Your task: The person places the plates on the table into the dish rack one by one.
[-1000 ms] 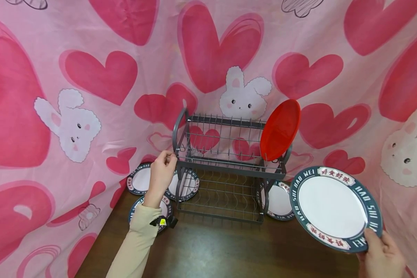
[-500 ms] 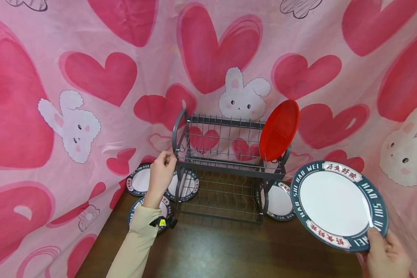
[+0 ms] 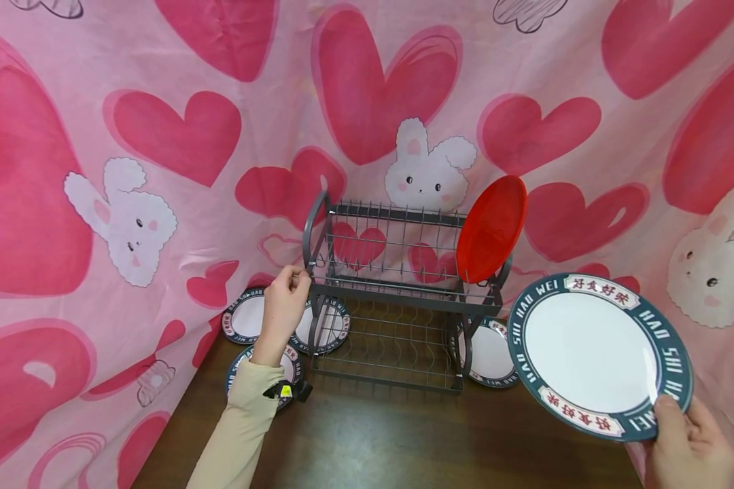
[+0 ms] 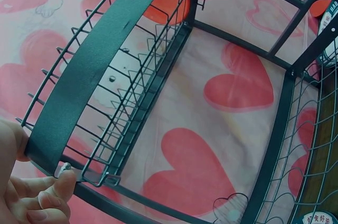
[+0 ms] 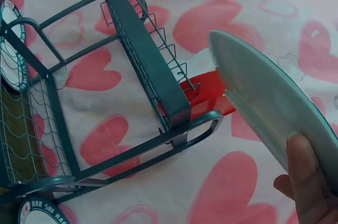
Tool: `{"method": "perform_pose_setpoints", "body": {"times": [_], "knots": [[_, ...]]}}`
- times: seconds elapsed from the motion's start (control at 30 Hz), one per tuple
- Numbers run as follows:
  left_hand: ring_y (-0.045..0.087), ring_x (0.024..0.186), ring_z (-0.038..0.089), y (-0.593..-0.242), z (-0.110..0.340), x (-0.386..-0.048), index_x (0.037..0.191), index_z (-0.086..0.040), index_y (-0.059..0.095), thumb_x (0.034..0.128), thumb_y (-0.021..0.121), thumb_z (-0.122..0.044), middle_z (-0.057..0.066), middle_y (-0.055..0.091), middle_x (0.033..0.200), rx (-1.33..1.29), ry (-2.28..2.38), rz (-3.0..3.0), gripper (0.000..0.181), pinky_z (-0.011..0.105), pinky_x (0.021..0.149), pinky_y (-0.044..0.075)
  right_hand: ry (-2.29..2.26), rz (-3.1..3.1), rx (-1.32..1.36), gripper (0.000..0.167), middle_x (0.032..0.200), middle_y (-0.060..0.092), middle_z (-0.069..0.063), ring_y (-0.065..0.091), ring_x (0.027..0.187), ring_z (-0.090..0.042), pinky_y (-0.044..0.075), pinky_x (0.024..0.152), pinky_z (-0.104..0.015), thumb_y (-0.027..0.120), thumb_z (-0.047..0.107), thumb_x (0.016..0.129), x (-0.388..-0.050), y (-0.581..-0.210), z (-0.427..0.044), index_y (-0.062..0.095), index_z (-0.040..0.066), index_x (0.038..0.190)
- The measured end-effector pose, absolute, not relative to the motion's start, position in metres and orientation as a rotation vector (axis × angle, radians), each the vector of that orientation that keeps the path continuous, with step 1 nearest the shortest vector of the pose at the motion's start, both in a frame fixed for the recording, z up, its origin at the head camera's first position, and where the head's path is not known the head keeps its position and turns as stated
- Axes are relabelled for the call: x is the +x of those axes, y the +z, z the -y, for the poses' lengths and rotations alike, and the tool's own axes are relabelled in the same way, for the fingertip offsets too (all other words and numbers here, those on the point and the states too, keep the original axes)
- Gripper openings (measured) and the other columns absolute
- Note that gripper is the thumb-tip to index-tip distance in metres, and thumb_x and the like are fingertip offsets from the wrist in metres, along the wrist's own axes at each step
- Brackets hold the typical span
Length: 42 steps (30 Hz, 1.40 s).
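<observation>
Two-tier dish rack (image 3: 404, 297); teal-rimmed white plate (image 3: 590, 353) aloft, right of rack, apart from it; red plate (image 3: 492, 229) tilted at rack's upper right end; right hand (image 3: 688, 441) pinching white plate's rim; left hand (image 3: 286, 295) gripping rack's upper left corner

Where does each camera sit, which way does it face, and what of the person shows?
Head: worn on the head, facing forward and down at the rack; the left hand, left sleeve and right hand show.
Left wrist: worn there, looking across the rack; part of the left hand at lower left.
Right wrist: worn there, looking past the held plate to the rack; right hand at lower right, some of the left hand at the top edge.
Shared: both wrist views show the rack and red dish.
</observation>
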<state>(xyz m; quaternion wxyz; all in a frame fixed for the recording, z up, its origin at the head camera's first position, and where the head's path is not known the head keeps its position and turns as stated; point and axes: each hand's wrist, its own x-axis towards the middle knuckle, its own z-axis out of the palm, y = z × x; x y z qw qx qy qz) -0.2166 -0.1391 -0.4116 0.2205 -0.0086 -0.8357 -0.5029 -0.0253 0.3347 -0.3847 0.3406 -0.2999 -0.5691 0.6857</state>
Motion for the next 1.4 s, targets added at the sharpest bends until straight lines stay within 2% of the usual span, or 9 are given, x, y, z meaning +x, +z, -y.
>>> {"method": "perform_pose_setpoints", "body": {"times": [0.17,0.3,0.43,0.57,0.67,0.73,0.97,1.23,1.4], "knots": [[0.051,0.061,0.024,-0.412,0.139,-0.217,0.107,-0.004,0.069,0.1028,0.052,-0.021,0.008,0.059,0.073,-0.024,-1.388,2.312,0.025,0.034,0.056,0.040,1.643,1.576,-0.679,0.041,0.084,0.074,0.021,0.071,0.070,0.006,0.051,0.059,-0.010,0.051,0.004,0.104,-0.023,-0.380,-0.328,0.060,0.004,0.144],[0.051,0.061,0.024,-0.412,0.139,-0.217,0.107,-0.003,0.069,0.1027,0.052,-0.021,0.008,0.059,0.074,-0.021,-1.388,2.311,0.025,0.033,0.056,0.040,1.533,1.657,-0.687,0.040,0.083,0.072,0.027,0.068,0.067,0.009,0.049,0.055,-0.007,0.051,0.007,0.104,-0.020,-0.374,-0.324,0.063,0.008,0.143],[0.050,0.061,0.024,-0.412,0.139,-0.217,0.107,-0.003,0.069,0.1030,0.052,-0.021,0.008,0.059,0.074,-0.022,-1.390,2.309,0.025,0.033,0.056,0.039,1.486,1.659,-0.631,0.040,0.088,0.074,0.024,0.068,0.065,0.008,0.048,0.055,-0.007,0.053,0.005,0.103,-0.020,-0.368,-0.321,0.065,0.011,0.141],[0.050,0.061,0.024,-0.411,0.139,-0.216,0.108,-0.003,0.069,0.1034,0.052,-0.021,0.009,0.059,0.074,-0.027,-1.392,2.313,0.025,0.033,0.055,0.040,1.523,1.626,-0.554,0.046,0.119,0.075,0.007,0.070,0.072,0.007,0.051,0.060,-0.009,0.052,0.001,0.103,-0.021,-0.361,-0.318,0.061,0.014,0.146],[0.050,0.062,0.024,-0.411,0.140,-0.216,0.109,-0.003,0.069,0.1037,0.052,-0.022,0.009,0.058,0.075,-0.027,-1.396,2.318,0.026,0.033,0.056,0.040,1.565,1.645,-0.582,0.053,0.143,0.063,-0.005,0.070,0.077,0.009,0.050,0.059,-0.010,0.050,0.003,0.104,-0.021,-0.354,-0.316,0.051,0.020,0.154],[0.050,0.062,0.024,-0.411,0.140,-0.216,0.109,-0.003,0.069,0.1037,0.052,-0.022,0.009,0.059,0.075,-0.029,-1.396,2.318,0.026,0.033,0.056,0.040,1.552,1.684,-0.608,0.056,0.151,0.056,-0.008,0.069,0.076,0.011,0.050,0.057,-0.009,0.050,0.004,0.105,-0.021,-0.350,-0.315,0.045,0.024,0.157],[0.050,0.061,0.024,-0.413,0.140,-0.217,0.106,-0.003,0.069,0.1036,0.052,-0.021,0.008,0.057,0.074,-0.032,-1.372,2.309,0.025,0.033,0.055,0.039,1.550,1.680,-0.527,0.058,0.151,0.056,-0.010,0.070,0.077,0.009,0.050,0.058,-0.009,0.050,0.002,0.104,-0.022,-0.341,-0.310,0.044,0.023,0.158],[0.050,0.060,0.024,-0.413,0.139,-0.218,0.105,-0.003,0.069,0.1040,0.053,-0.020,0.007,0.056,0.073,-0.034,-1.382,2.306,0.024,0.032,0.054,0.039,1.516,1.732,-0.478,0.058,0.158,0.048,-0.013,0.068,0.087,0.012,0.049,0.061,-0.008,0.049,0.002,0.104,-0.026,-0.329,-0.306,0.044,0.023,0.158],[0.050,0.060,0.024,-0.413,0.139,-0.218,0.106,-0.003,0.069,0.1045,0.053,-0.020,0.008,0.056,0.074,-0.034,-1.391,2.302,0.024,0.032,0.054,0.039,1.317,1.906,-0.516,0.060,0.155,0.051,-0.014,0.065,0.082,0.016,0.048,0.059,-0.007,0.048,0.004,0.105,-0.027,-0.325,-0.301,0.041,0.030,0.158]]}}
